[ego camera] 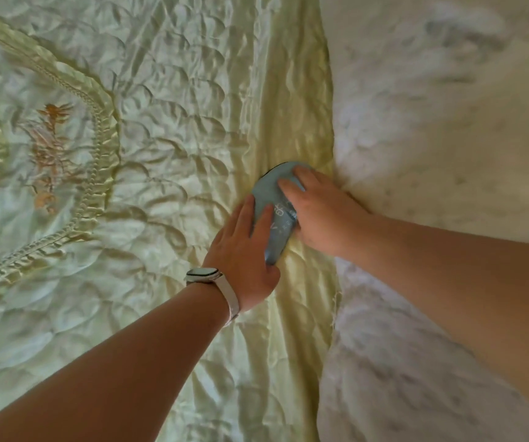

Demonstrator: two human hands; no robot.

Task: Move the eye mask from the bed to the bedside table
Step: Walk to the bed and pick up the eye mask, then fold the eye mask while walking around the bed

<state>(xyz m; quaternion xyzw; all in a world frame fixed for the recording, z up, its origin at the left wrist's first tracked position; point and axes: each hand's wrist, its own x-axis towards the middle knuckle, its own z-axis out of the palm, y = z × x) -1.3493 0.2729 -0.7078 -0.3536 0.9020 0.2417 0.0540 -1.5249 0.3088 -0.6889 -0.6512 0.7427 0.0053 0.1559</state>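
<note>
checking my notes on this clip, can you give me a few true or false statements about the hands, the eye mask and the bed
1. Both hands touch the eye mask. True.
2. A watch sits on the right wrist. False: the watch is on the left wrist; the right wrist is bare.
3. The eye mask is light blue. True.
4. The mask already lies on a bedside table. False: it is on the pale green quilted bedspread, beside the white fluffy blanket.
5. The left hand is left of the right hand. True.

Pale-blue eye mask [269, 189], white-printed, on pale-green quilted bedspread [161, 122].
</note>
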